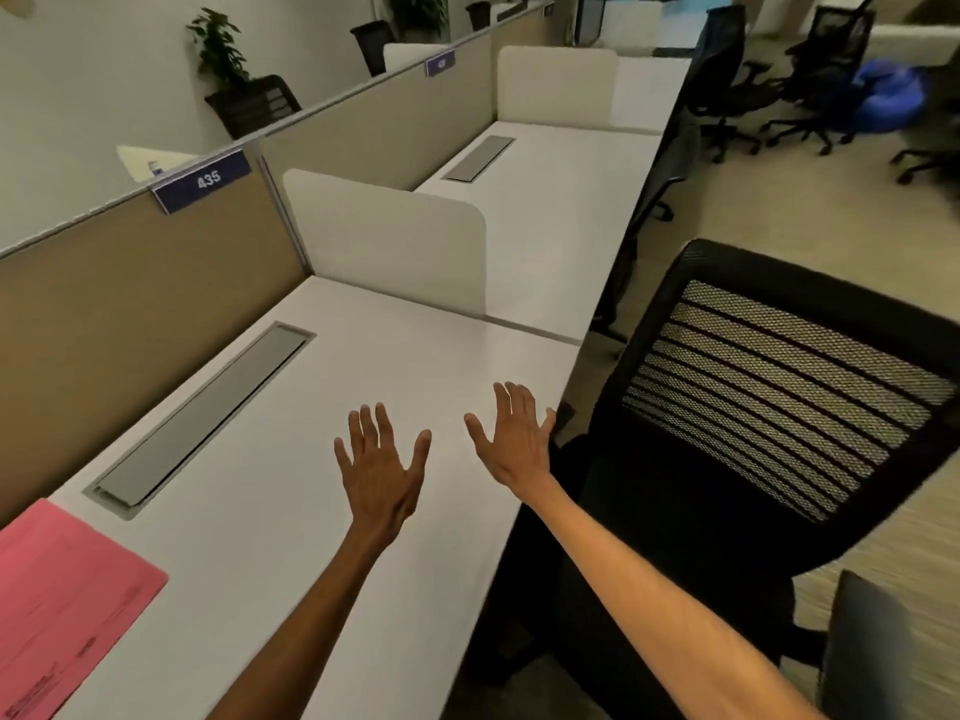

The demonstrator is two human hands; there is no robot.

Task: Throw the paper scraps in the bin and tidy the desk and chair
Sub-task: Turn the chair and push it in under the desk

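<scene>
The desk [291,459] ran along a partition wall [130,283] at its far left edge. A cable tray lid [202,413] was set into the desktop near that wall, and a folder [62,600] lay on the near left corner. A divider screen [384,241] stood at the desk's far end, with a second desk [550,210] behind it. A number plate [202,181] sat atop the partition. The left hand [379,470] and right hand [514,439] were side by side over the desk's right part, apart from each other. The office chair [753,407] stood just right of the desk, its backrest toward the viewer. More chairs [810,70] stood well behind, to the right.
</scene>
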